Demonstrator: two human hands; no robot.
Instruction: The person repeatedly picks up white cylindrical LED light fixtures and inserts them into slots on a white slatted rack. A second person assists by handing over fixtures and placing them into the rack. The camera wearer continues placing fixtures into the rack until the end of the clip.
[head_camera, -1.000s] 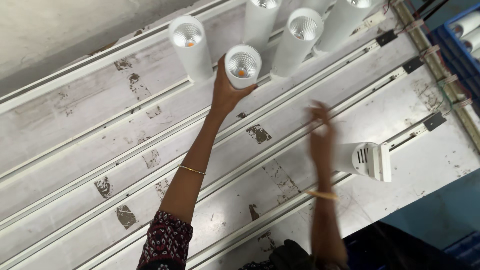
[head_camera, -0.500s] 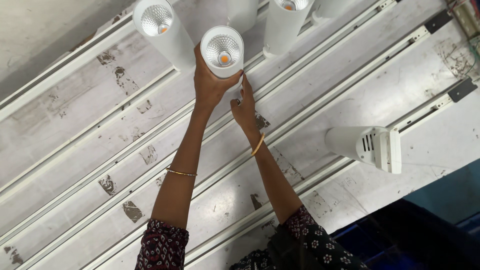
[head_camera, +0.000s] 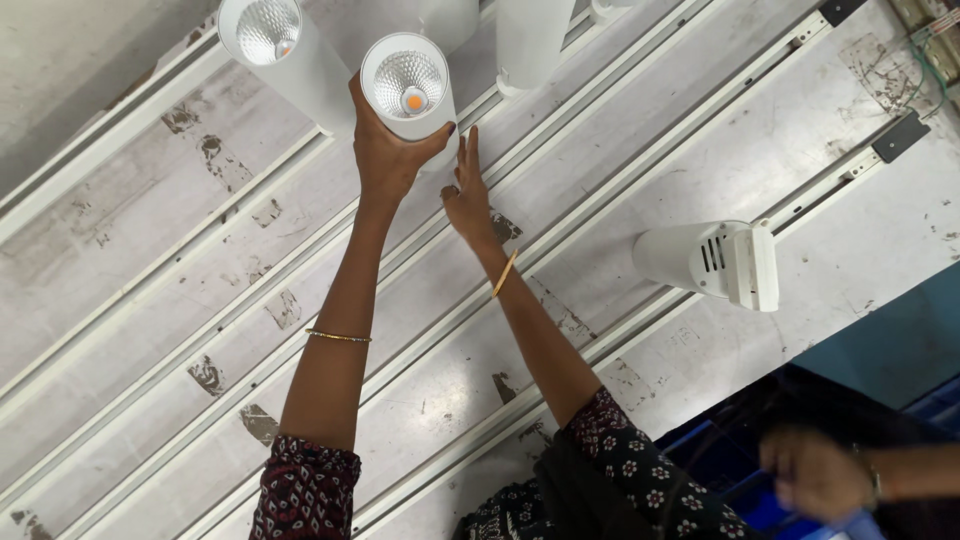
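Head view shows your left hand (head_camera: 388, 150) clasping the white cylindrical spotlight (head_camera: 410, 85) standing on the worktop (head_camera: 750, 130), right hand (head_camera: 468, 198) open beside it; rigid, smooth, likely light, so grip the barrel, never the lens.

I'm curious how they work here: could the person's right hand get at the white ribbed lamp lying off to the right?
Probably yes. The right hand is bare beside the held white cylinder lamp, and nothing lies between it and the white ribbed lamp.

Held cylinder lamp (head_camera: 408, 85) between 2 others (head_camera: 275, 45) (head_camera: 530, 40), boxy fixture (head_camera: 712, 262) far right.
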